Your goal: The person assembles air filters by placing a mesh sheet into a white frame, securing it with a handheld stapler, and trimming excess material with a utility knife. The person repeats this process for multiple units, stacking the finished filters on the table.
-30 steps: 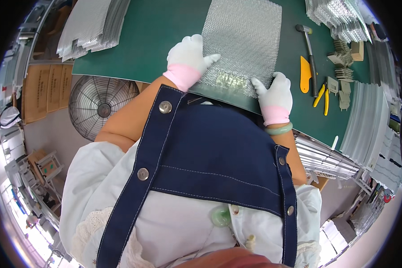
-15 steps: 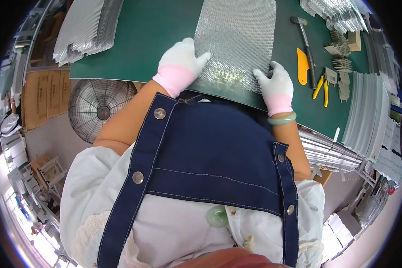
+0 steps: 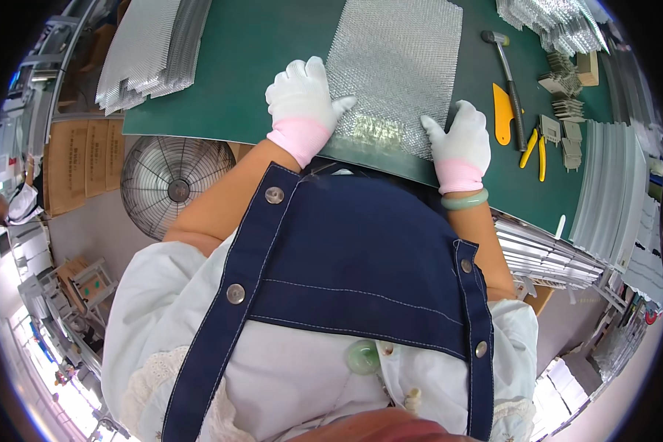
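Observation:
A silver metal mesh sheet (image 3: 394,66) lies flat on the green tabletop, its near end close to the table's front edge. My left hand (image 3: 302,96), in a white glove with a pink cuff, rests at the sheet's left side. Its fingers are apart on the table and the thumb reaches onto the mesh. At the right side, my right hand (image 3: 460,140), gloved the same way, is open too, with the thumb over the sheet's edge and the other fingers beyond it on the table. Neither hand grips the sheet.
Right of the sheet lie a hammer (image 3: 510,88), a yellow scraper (image 3: 502,114) and yellow-handled pliers (image 3: 542,158). Small metal plates (image 3: 571,144) are piled beyond them. Mesh stacks (image 3: 151,51) stand at the far left and far right. A fan (image 3: 178,190) is below the table's left edge.
My left hand has shifted slightly, its fingers now more spread and turned away from the sheet. The right hand's fingers have moved a little off the edge. The whole view has drifted slightly.

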`<state>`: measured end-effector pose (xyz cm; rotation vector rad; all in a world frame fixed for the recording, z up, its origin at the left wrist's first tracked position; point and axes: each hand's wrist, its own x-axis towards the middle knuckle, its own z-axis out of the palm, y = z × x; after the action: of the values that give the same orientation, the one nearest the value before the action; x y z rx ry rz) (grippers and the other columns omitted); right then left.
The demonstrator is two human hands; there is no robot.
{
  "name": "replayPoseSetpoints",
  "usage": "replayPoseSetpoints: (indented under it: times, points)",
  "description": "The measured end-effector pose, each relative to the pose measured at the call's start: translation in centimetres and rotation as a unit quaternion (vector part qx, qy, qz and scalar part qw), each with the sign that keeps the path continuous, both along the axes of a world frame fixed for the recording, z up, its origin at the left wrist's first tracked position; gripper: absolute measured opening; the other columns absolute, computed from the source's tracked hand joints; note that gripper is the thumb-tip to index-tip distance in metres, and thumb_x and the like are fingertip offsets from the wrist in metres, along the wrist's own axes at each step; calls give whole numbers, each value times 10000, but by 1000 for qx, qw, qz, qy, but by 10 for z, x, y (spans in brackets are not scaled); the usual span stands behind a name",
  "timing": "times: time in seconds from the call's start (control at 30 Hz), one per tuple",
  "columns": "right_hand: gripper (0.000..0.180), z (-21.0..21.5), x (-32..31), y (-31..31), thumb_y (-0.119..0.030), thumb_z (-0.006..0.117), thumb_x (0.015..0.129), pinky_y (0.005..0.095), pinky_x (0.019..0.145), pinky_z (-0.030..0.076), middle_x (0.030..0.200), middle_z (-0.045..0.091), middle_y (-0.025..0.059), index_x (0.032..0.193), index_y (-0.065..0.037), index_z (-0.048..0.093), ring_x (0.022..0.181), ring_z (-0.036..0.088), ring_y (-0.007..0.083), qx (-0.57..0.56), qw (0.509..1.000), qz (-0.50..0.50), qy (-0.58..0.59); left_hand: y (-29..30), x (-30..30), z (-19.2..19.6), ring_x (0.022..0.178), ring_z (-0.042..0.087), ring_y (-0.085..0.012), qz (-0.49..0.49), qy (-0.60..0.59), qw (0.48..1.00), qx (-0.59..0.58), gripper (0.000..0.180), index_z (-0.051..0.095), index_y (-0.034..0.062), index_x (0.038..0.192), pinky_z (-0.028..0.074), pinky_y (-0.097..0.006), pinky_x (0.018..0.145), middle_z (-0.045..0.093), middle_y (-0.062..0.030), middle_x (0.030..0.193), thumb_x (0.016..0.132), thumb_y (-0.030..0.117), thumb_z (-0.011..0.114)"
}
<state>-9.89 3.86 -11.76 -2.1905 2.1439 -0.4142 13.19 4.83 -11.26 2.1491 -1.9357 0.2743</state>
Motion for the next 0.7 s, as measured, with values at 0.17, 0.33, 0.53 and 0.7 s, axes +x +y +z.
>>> replayPoseSetpoints:
  times: [0.17, 0.33, 0.53, 0.7]
  points:
    - [209, -16, -2, 11, -306, 645, 896, 457, 641, 542, 832, 612, 110, 939, -120, 560, 727, 658, 352, -39, 992, 118, 17, 6, 6, 1, 839, 647, -359, -160, 150, 961, 167, 285, 656, 40, 1027, 518, -457, 772, 662, -164, 913, 897, 293, 639]
    - [303, -2, -16, 40, -226, 650, 900, 415, 789, 539, 1113, 661, 161, 1157, -69, 620, 930, 655, 354, -48, 973, 219, -54, 34, 37, 9, 996, 606, -363, -358, 176, 901, 174, 233, 623, -7, 1077, 486, -445, 865, 626, -173, 1078, 893, 133, 598]
    - [274, -4, -14, 39, -246, 676, 856, 396, 721, 531, 1055, 633, 113, 1050, -63, 611, 839, 645, 302, -61, 970, 235, -28, 54, 37, -15, 1054, 572, -356, -394, 149, 905, 57, 388, 598, 28, 1180, 471, -459, 922, 563, -156, 1179, 802, 89, 665]
    - [216, -2, -10, 37, -271, 705, 828, 388, 678, 532, 940, 640, 75, 899, -76, 646, 784, 650, 279, -92, 969, 228, -28, 49, 28, -9, 956, 601, -310, -382, 99, 918, 31, 281, 671, 79, 1072, 492, -424, 834, 614, -108, 1087, 798, 140, 686]
